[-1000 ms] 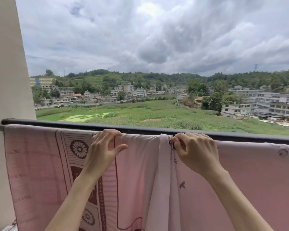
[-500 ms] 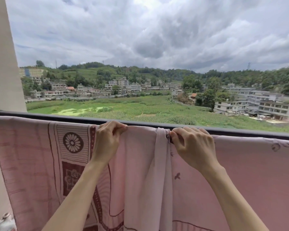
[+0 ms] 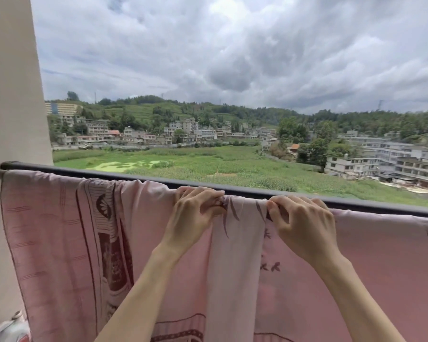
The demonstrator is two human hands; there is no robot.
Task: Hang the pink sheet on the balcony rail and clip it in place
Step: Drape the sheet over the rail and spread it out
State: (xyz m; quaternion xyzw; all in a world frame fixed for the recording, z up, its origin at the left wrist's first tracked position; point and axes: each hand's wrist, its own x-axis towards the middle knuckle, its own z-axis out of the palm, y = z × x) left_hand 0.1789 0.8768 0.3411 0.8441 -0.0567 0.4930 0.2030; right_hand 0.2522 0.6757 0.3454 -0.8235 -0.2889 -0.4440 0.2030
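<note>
Pink sheet hangs draped over the dark balcony rail, covering it from the wall post rightward. Left hand pinches a bunched fold at the rail's top edge. Right hand, fingers curled, grips the fabric just beside it.

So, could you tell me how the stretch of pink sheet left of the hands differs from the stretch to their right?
The left stretch carries dark maroon bands and flower medallions; the right stretch is nearly plain pink with a few small motifs. The left stretch is gathered into wrinkles along the balcony rail; the right stretch hangs smooth. Both drape over that rail, with no clip visible.
</note>
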